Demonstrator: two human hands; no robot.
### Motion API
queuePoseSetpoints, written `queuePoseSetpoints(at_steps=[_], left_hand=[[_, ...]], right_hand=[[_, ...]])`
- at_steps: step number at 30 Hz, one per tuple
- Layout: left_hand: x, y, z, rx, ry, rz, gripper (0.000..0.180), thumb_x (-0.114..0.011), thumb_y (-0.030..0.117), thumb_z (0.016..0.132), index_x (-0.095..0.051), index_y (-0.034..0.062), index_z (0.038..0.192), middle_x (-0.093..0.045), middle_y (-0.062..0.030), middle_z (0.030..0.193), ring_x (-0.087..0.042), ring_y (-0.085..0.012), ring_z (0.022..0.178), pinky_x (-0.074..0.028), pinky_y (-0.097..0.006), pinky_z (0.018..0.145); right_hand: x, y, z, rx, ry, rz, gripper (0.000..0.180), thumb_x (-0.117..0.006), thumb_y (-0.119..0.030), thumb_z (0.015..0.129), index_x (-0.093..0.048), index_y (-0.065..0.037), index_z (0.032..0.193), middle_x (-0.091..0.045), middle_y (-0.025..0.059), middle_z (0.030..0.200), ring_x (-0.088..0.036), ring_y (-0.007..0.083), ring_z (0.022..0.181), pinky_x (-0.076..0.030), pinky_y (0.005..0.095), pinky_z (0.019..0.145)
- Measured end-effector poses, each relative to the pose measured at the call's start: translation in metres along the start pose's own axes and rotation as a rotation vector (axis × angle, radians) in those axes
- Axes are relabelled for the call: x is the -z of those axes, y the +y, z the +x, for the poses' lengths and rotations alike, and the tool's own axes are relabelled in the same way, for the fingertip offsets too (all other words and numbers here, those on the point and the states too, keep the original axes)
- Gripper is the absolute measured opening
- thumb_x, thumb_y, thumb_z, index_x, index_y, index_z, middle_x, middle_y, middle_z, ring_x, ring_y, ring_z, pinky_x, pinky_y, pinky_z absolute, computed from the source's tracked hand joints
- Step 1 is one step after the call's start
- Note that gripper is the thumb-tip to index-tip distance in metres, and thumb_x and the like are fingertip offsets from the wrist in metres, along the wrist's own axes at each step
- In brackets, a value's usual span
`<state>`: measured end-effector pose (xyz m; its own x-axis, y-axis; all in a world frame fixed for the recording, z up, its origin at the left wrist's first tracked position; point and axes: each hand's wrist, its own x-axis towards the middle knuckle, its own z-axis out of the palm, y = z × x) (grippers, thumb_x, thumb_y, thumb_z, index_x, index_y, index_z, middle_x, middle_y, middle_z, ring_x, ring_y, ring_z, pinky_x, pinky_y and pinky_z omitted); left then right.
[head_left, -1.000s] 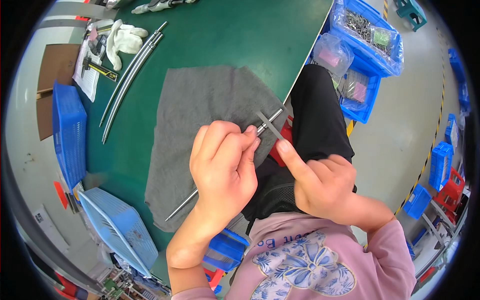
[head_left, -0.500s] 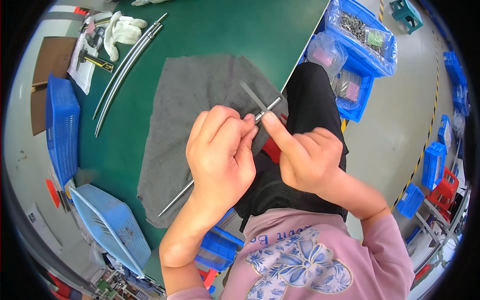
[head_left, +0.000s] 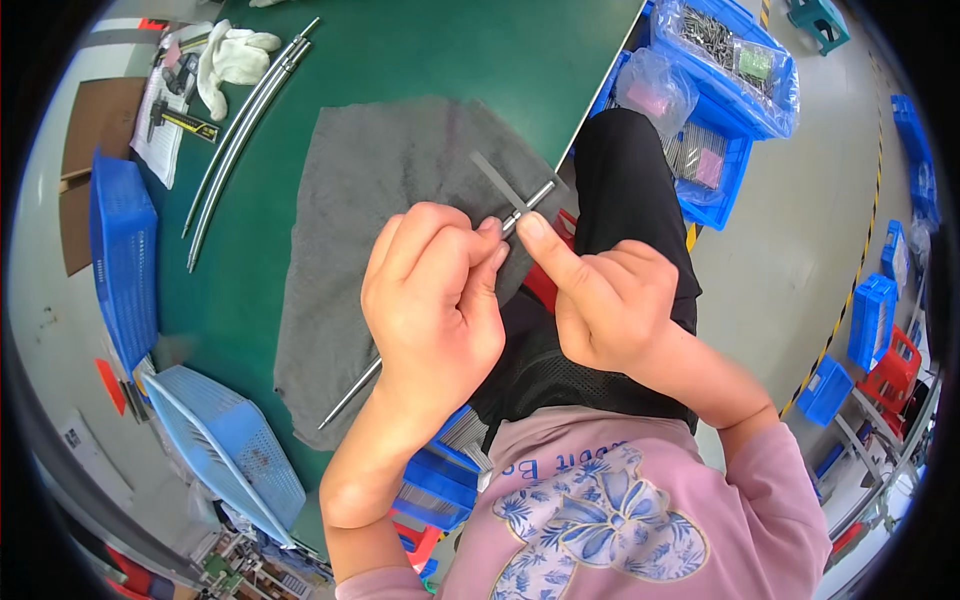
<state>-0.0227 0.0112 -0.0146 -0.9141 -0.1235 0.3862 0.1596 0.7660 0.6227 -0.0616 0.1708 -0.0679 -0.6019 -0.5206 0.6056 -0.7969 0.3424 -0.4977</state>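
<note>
My left hand (head_left: 435,290) is closed round a thin shiny metal rod (head_left: 350,393), thumb and forefinger pinching it near its upper end. The rod slants over the grey cloth (head_left: 345,200), its pointed lower end showing past my left wrist; the middle is hidden by the hand. My right hand (head_left: 620,300) has a thin flat grey metal strip (head_left: 494,180) under its outstretched forefinger, the other fingers curled in. That strip lies across the rod close to its upper end, just beyond my left fingertips. How the right thumb grips it is hidden.
Long metal rods (head_left: 245,140) lie on the green table (head_left: 430,50) beside a white glove (head_left: 240,58) and a caliper (head_left: 185,120). Blue baskets (head_left: 125,260) stand along the left. Blue bins (head_left: 735,185) with metal parts are at the right, by my knee.
The whole view has shifted slightly, with cloth and hands a little higher and further left in the picture. Both grips, and the strip's place across the rod, look the same.
</note>
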Motion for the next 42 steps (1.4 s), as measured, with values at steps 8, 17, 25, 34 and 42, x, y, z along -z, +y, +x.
queuePoseSetpoints(at_steps=[8,17,25,34,42], left_hand=[[0.002,0.000,-0.001,-0.008,-0.019,0.018,0.018,-0.073,-0.007,0.069,-0.059,0.0017,0.074,-0.056,-0.0072,0.074,-0.052,-0.0247,0.063,-0.041,-0.034,0.055],[0.003,-0.003,-0.002,-0.027,-0.018,0.043,0.016,-0.073,-0.007,0.070,-0.061,0.0018,0.076,-0.057,-0.0071,0.075,-0.052,-0.0240,0.063,-0.041,-0.033,0.055],[0.007,0.001,-0.004,-0.015,-0.027,0.120,0.014,-0.074,-0.005,0.071,-0.064,0.0012,0.079,-0.057,-0.0085,0.077,-0.053,-0.0242,0.064,-0.042,-0.034,0.057],[0.010,0.002,-0.003,-0.018,-0.073,0.168,0.014,-0.075,-0.002,0.072,-0.065,0.0021,0.081,-0.058,-0.0082,0.079,-0.055,-0.0244,0.067,-0.043,-0.034,0.059],[0.008,0.000,-0.006,-0.158,-0.013,0.343,0.025,-0.078,0.000,0.067,-0.071,0.0038,0.091,-0.060,-0.0069,0.078,-0.055,-0.0228,0.066,-0.045,-0.032,0.057]], right_hand=[[-0.010,0.004,-0.009,0.027,0.064,0.003,0.060,-0.056,0.004,0.056,-0.066,0.005,0.115,-0.044,0.0000,0.052,-0.040,0.0152,0.038,-0.031,0.0293,0.043],[-0.024,0.015,-0.058,0.043,0.057,0.081,0.055,-0.060,0.005,0.064,-0.063,0.006,0.119,-0.046,0.0007,0.056,-0.044,0.0167,0.042,-0.036,0.0287,0.046],[-0.025,0.028,-0.081,-0.052,0.130,0.208,0.057,-0.060,0.004,0.064,-0.066,-0.003,0.121,-0.036,-0.0009,0.051,-0.040,0.0154,0.040,-0.034,0.0288,0.042],[-0.022,0.029,-0.083,-0.132,0.110,0.287,0.057,-0.058,0.005,0.065,-0.065,-0.001,0.122,-0.043,0.0013,0.051,-0.042,0.0176,0.040,-0.035,0.0300,0.042],[-0.019,0.032,-0.081,-0.147,0.067,0.330,0.052,-0.057,0.006,0.071,-0.061,0.003,0.123,-0.048,0.0031,0.054,-0.044,0.0189,0.041,-0.035,0.0305,0.043]])
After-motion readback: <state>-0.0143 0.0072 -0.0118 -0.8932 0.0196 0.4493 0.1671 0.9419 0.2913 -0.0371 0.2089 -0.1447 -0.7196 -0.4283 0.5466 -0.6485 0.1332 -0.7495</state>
